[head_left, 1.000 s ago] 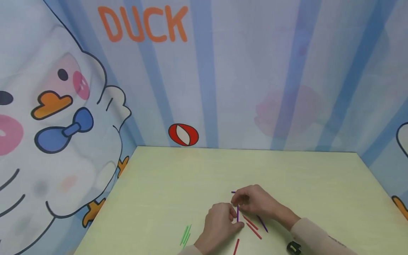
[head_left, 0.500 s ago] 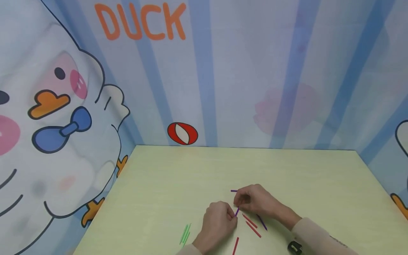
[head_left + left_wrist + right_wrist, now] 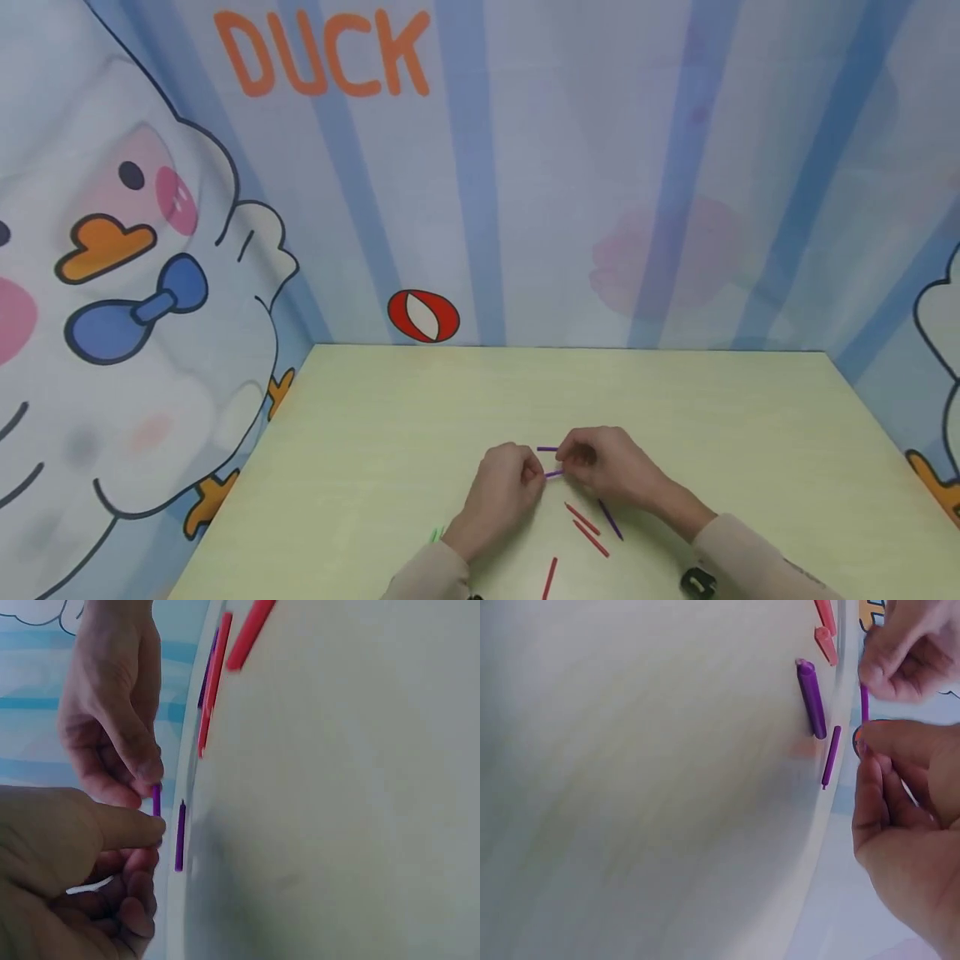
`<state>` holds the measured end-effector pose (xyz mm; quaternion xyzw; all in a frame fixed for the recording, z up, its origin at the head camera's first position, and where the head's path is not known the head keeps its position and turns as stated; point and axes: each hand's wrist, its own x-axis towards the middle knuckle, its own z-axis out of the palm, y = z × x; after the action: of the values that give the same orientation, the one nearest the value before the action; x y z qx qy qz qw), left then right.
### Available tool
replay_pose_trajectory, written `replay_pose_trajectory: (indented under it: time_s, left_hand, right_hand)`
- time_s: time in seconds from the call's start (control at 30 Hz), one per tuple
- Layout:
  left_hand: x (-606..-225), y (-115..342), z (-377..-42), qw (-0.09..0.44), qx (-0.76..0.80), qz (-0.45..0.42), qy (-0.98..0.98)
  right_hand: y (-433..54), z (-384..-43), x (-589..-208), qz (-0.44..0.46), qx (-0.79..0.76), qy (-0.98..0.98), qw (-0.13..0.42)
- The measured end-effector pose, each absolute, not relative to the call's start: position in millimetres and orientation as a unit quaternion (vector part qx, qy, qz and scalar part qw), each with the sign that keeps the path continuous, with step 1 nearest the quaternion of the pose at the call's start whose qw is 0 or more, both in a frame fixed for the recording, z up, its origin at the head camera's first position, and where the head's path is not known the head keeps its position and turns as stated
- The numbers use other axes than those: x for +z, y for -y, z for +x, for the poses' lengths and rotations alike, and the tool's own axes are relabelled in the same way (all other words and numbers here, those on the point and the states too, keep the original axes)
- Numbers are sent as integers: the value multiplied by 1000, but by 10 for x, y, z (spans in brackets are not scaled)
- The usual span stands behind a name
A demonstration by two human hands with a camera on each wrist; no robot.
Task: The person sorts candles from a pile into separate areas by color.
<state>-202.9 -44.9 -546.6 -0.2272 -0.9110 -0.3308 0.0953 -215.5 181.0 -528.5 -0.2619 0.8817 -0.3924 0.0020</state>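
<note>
Green sticks [image 3: 434,535] lie on the desk [image 3: 360,450] beside the left sleeve [image 3: 431,575]. The left hand [image 3: 501,490] pinches one end of a purple stick [image 3: 553,474], raised above the desk. Three red sticks [image 3: 591,538] lie near it. The right hand [image 3: 613,465] pinches the stick's other end.

Fingers [image 3: 127,826] hide the 2 ends of the held purple stick [image 3: 553,474]. The left sleeve [image 3: 431,577] partly hides the green sticks [image 3: 437,534]; the head view's near edge crops 1 red stick [image 3: 551,577].
</note>
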Motion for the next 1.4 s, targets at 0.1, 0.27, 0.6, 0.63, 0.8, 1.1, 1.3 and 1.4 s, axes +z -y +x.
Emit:
replay_pose_trajectory:
  time_s: [0.1,0.27,0.6,0.63,0.8,1.1,1.3,1.4]
  left_hand:
    - [-5361,423,-2176,85,-339,-248,904]
    - [-5408,417,-2388,89,-337,-269,898]
    - [-5721,374,-2609,108,-328,-266,900]
    - [-5673,379,-2585,99,-332,-261,901]
    - [-5720,364,-2609,81,-327,-237,911]
    - [-5669,365,-2538,105,-320,-244,909]
    - [-5351,332,-2348,68,-330,-223,915]
    - [-5285,299,-2304,48,-330,-214,918]
  right_hand:
    - [-1822,-2179,-5286,-232,-396,-888,-26]
    - [-1790,-2217,-5306,-192,-402,-894,-43]
    - [-1732,-2271,-5293,-149,-415,-897,-33]
    - [-1729,-2273,-5295,-150,-415,-897,-33]
    - [-1717,-2273,-5303,-149,-413,-898,-29]
    - [-1717,-2251,-5309,-143,-412,-899,-31]
    - [-1792,-2185,-5221,-138,-412,-900,-34]
    - [-1874,-2121,-5166,-137,-407,-902,-41]
